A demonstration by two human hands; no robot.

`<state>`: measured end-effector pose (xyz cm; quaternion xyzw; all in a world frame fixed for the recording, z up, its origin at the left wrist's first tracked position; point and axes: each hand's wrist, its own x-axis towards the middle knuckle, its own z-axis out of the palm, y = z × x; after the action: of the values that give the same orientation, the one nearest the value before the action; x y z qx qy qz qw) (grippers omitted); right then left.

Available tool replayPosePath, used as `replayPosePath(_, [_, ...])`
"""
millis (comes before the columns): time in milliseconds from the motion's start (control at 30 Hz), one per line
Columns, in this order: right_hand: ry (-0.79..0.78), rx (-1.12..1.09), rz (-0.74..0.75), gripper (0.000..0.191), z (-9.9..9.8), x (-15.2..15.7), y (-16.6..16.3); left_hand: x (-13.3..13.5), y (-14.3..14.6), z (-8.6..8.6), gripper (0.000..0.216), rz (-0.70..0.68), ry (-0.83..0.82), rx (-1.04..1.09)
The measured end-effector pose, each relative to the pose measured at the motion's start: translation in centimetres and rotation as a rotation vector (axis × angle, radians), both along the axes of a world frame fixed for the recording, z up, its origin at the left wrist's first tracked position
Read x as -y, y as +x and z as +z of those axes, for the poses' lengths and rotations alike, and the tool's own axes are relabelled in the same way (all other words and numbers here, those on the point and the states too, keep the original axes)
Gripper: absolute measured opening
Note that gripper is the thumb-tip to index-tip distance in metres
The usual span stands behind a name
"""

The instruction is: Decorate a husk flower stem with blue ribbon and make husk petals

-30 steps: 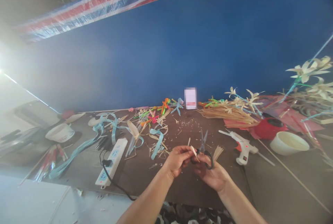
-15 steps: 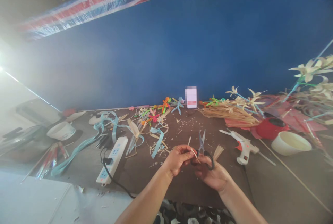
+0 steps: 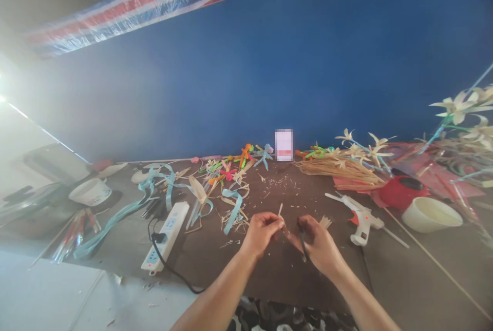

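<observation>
My left hand (image 3: 262,232) pinches a small pale straw piece (image 3: 283,224) above the brown table (image 3: 277,279). My right hand (image 3: 319,246) is closed round the black handles of the scissors (image 3: 301,236), turned so the blades are hidden behind it. The fingertips of the two hands meet at the straw piece. A small straw bundle (image 3: 325,222) lies just behind my right hand.
A white glue gun (image 3: 360,216) lies right of my hands, with a red pot (image 3: 400,190) and a white bowl (image 3: 431,214) beyond it. A white power strip (image 3: 166,236) and blue ribbon (image 3: 115,218) lie to the left. Straw (image 3: 339,167), straw flowers (image 3: 365,149) and colourful bits line the blue wall.
My right hand has rolled over, so the scissor blades that pointed up at the wall are now out of sight. The left hand has kept its pinch on the straw piece.
</observation>
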<state>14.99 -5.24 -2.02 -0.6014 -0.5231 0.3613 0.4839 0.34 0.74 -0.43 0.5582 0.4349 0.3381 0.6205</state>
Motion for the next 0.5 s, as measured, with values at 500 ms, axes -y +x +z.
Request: replayPosePath(500, [-0.097, 0.44, 0.132, 0.025, -0.4, 2.1, 1.6, -0.3, -0.9, 0.0, 0.01, -0.045, 0.004, -0.064])
